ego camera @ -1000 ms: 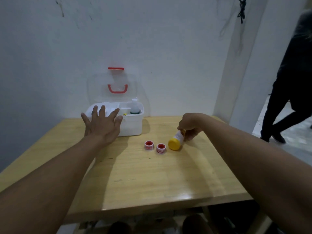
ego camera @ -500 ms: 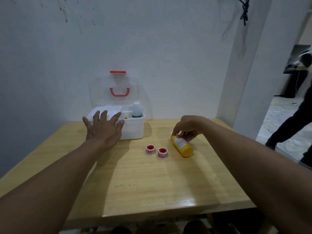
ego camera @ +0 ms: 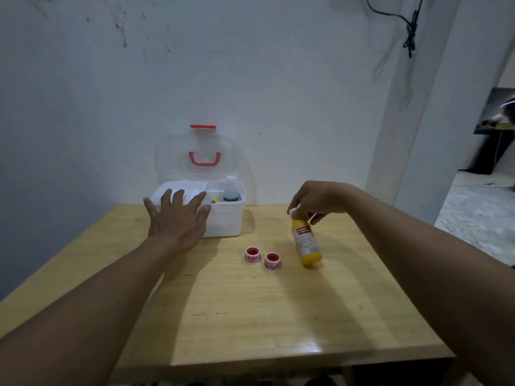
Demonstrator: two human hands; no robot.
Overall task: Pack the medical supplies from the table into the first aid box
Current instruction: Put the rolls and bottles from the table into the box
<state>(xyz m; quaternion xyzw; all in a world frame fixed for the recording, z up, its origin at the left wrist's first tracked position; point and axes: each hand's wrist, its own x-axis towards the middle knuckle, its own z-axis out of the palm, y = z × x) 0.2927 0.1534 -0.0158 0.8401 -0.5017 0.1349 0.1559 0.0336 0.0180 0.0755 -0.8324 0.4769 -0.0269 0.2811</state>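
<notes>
Under your right hand (ego camera: 315, 201), a yellow plastic bottle with a printed label (ego camera: 306, 243) hangs tilted, its pale cap end pinched between your fingertips (ego camera: 296, 211) and its yellow base low over the light wooden tabletop (ego camera: 250, 316); contact between base and wood cannot be confirmed. Your right hand is closed narrowly around that cap end. Just beside the bottle's base, toward your left hand, two small round red-and-white tape rolls (ego camera: 262, 256) lie flat on the tabletop, side by side and almost touching each other, clear of both hands.

Your left hand (ego camera: 178, 218) is spread wide, fingers splayed and palm down, holding nothing. It sits at the near front face of the white plastic first aid box (ego camera: 225, 221), overlapping that corner in view; whether it presses on the box cannot be told. The box's clear lid with red handle and red latch (ego camera: 204, 158) stands upright against the white wall (ego camera: 250, 79). Inside the box, beyond your left fingertips, a clear bottle with a dark base (ego camera: 231, 189) stands upright in the compartment nearer your right hand, and a small yellow item (ego camera: 214, 201) shows beside it.
</notes>
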